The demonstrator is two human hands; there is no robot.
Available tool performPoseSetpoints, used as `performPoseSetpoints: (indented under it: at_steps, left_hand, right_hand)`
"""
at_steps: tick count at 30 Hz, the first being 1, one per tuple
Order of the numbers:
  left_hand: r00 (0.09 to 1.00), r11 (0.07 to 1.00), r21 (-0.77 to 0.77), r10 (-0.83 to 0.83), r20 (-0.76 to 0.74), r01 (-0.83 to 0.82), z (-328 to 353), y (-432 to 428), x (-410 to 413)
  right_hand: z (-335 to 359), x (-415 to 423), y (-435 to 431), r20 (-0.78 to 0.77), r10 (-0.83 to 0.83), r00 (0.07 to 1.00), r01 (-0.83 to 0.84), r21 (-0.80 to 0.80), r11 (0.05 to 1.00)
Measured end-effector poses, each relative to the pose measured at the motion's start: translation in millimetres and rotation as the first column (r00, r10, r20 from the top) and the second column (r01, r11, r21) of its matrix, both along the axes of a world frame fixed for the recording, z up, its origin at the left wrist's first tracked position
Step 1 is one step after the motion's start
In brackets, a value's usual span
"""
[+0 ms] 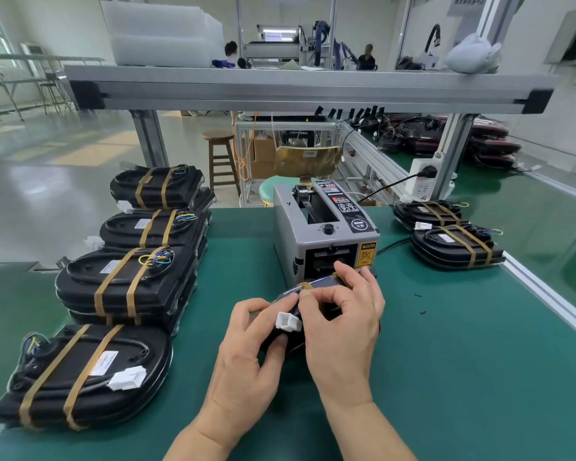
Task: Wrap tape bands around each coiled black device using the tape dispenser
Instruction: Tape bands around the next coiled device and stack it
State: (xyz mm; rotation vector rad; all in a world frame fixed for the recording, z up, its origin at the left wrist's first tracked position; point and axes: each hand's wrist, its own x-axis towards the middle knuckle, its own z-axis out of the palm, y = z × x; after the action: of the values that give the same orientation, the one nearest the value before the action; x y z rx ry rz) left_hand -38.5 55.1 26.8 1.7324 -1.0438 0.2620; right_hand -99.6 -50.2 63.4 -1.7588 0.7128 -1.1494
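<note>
A black coiled device (pixel 316 287) stands on edge in front of the grey tape dispenser (pixel 323 231), its white connector (pixel 288 321) facing me. My left hand (pixel 246 354) grips its near lower side, fingers curled around it. My right hand (pixel 343 321) pinches a brown tape band (pixel 308 286) against the top edge of the device with thumb and forefinger. Much of the device is hidden behind both hands.
Several taped black devices are stacked along the left (pixel 127 284), the nearest (pixel 87 374) by the mat's front left corner. Two more (pixel 456 244) lie at the right by the table rail (pixel 546 294). An aluminium shelf beam (pixel 313 91) crosses overhead.
</note>
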Motion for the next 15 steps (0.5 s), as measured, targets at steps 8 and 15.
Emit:
performPoseSetpoints:
  at_steps: [8, 15]
  left_hand:
    - [0.999, 0.999, 0.032, -0.022, 0.041, 0.020, 1.8, 2.7, 2.8]
    - [0.996, 0.999, 0.039, -0.032, 0.088, 0.028, 3.0, 2.8, 3.8]
  right_hand:
    - [-5.8, -1.7, -0.9, 0.001, -0.024, 1.000, 0.024, -0.045, 0.999]
    - [-1.7, 2.8, -3.7, -0.010, -0.075, 0.997, 0.074, -0.092, 0.993]
